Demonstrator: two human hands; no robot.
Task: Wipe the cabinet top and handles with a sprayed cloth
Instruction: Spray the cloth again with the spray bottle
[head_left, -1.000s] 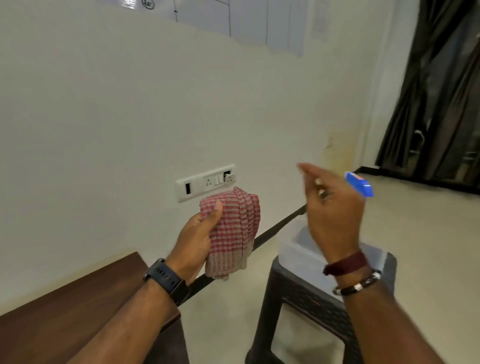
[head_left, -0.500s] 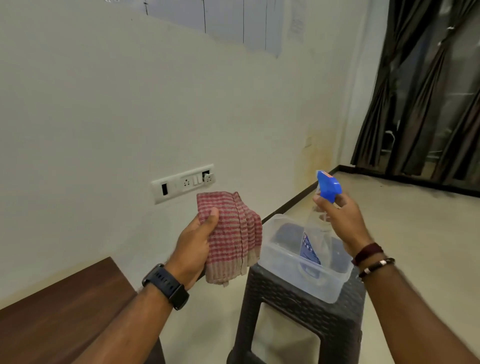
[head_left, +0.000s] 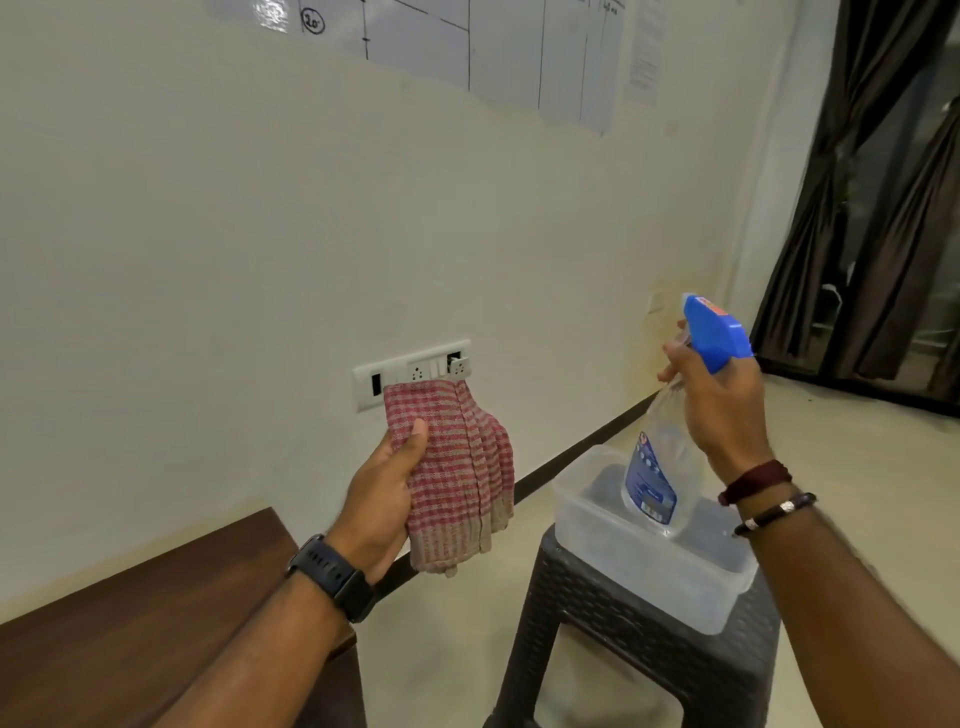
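Note:
My left hand grips a folded red-and-beige checked cloth in front of the wall, thumb pressed on its face. My right hand holds a clear spray bottle by the neck under its blue trigger head, nozzle pointing left towards the cloth. The bottle's base hangs over a clear plastic tub. The dark brown cabinet top lies at the lower left, under my left forearm. No handles are in view.
The tub sits on a dark wicker-pattern plastic stool to the right of the cabinet. A white switch and socket panel is on the wall behind the cloth. Dark curtains hang at the far right over a beige floor.
My right hand has lifted the spray bottle up out of the tub and tilted its nozzle towards the cloth. The left hand keeps the cloth held up.

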